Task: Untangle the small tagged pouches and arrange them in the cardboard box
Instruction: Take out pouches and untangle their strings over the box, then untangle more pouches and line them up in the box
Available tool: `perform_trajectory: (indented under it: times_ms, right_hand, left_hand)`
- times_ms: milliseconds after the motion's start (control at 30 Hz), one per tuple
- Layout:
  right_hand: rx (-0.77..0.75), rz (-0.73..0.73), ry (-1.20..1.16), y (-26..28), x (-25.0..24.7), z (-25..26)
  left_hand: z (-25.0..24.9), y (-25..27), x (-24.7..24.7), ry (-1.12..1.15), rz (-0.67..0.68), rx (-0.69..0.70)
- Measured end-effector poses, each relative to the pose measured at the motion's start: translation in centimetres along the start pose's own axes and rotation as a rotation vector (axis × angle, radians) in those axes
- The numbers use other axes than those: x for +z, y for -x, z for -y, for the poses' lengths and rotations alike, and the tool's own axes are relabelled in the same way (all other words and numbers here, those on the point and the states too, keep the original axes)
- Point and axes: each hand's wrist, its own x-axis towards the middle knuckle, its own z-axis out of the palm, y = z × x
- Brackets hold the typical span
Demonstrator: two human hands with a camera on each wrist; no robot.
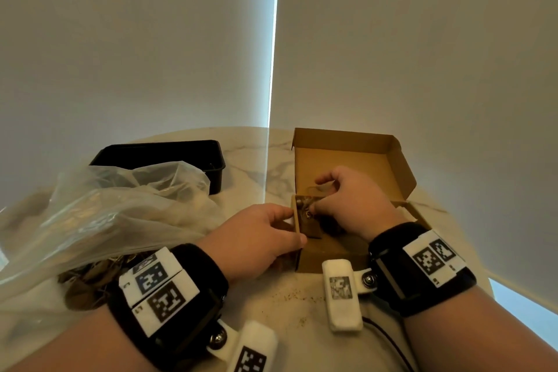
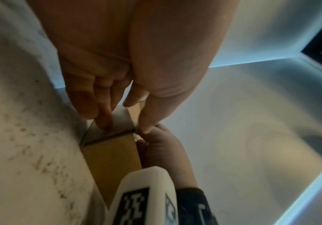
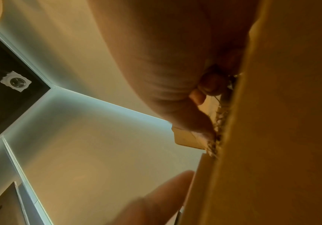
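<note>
- Nearest, both forearms are wearing black wrist bands (image 1: 422,275) carrying white blocks printed with black square codes, and both are running off the bottom edge of the head view.
- Brown crumbs (image 1: 297,296) are lying scattered on the pale marbled table (image 1: 250,160) between the wrists.
- At left a crumpled clear plastic bag (image 1: 99,211) is spreading over a heap of brown pouches (image 1: 87,278); the film is blurring them, so single pouches are hard to make out.
- The left hand (image 1: 256,238) is bracing the near left wall of the cardboard box (image 1: 341,157), thumb on the rim and straight fingers pressing the outer side.
- The right hand (image 1: 353,202) is reaching inside the box, fingers curled and pinching a small brown pouch (image 1: 308,214) with strings close to the left wall; its body is mostly hidden behind the fingers.
- A flat brown tag (image 1: 314,228) is hanging just beneath that pinch, inside the box.
- The box itself is plain brown corrugated card, its lid standing open and leaning away.
- In the right wrist view the card wall is filling the right side, with only frayed fibres showing at the fingertips (image 3: 196,97).
- Farther left, a black rectangular plastic tray (image 1: 163,154) is sitting behind the bag, its near side covered.
- Beyond, pale blinds (image 1: 136,39) are hanging with a bright gap between them.
</note>
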Motion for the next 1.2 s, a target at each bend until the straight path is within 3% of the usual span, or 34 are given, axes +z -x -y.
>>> perform_trajectory:
  times_ms: [100, 233, 300, 400, 567, 700, 767, 833, 1000, 1200]
  right_hand:
    - [-0.088, -0.100, -0.106, 0.7, -0.1, 0.1]
    - [-0.204, -0.267, -0.274, 3.2, 0.0, 2.1]
    - [-0.227, -0.249, -0.348, 4.8, 0.5, 3.8]
    - [-0.250, -0.048, -0.345, 6.4, 2.0, 6.2]
    - [-0.373, 0.484, -0.009, 6.7, 4.1, 10.0]
    - [-0.365, 0.632, 0.118, 6.7, 6.2, 10.9]
    - [-0.363, 0.630, 0.182, 6.6, 7.2, 10.7]
    - [-0.382, 0.558, 0.183, 6.3, 7.9, 10.2]
    - [-0.466, 0.364, 0.156, 5.6, 8.8, 9.2]
    - [-0.464, 0.340, 0.093, 5.8, 9.3, 8.3]
  left_hand:
    - [-0.7, 1.0, -0.1, -0.087, -0.145, 0.029]
    - [-2.8, 3.1, -1.5, -0.015, -0.355, 0.164]
    - [-3.8, 4.6, -3.0, -0.048, -0.523, 0.247]
    - [-5.2, 7.4, -6.1, -0.190, -0.661, 0.246]
    - [-3.8, 11.7, -11.1, -0.880, -0.525, -0.138]
    - [-2.5, 14.1, -13.1, -0.989, -0.287, -0.383]
    - [-1.7, 14.3, -13.5, -0.973, -0.188, -0.397]
    - [-1.3, 14.1, -13.5, -0.986, -0.173, -0.364]
    - [-0.4, 12.6, -13.0, -1.082, -0.330, -0.263]
    - [0.0, 12.0, -11.3, -1.214, -0.408, -0.264]
